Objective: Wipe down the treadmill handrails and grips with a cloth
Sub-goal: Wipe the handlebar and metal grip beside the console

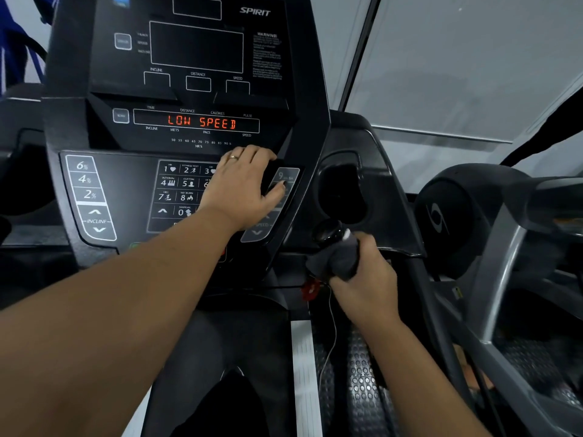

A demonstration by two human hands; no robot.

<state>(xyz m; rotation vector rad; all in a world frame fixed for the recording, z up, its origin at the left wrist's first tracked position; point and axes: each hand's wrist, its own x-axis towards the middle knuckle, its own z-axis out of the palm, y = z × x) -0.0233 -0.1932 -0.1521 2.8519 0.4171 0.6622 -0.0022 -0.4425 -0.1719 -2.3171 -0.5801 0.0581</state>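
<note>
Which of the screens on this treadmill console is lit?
The long strip display across the middle, reading LOW SPEED in red letters. The large window above it and the small windows marked incline, distance and speed are dark.

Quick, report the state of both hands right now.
Left hand: open, resting flat on the console.
Right hand: grips the dark cloth wrapped round the handgrip.

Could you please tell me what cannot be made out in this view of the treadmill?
1. Head view: the left hand covers part of the keypad; whether it holds the dark shape beneath is unclear.
2. Head view: the cloth and right hand hide most of the grip.
3. Head view: the warning text is too small and blurred to read.
</note>
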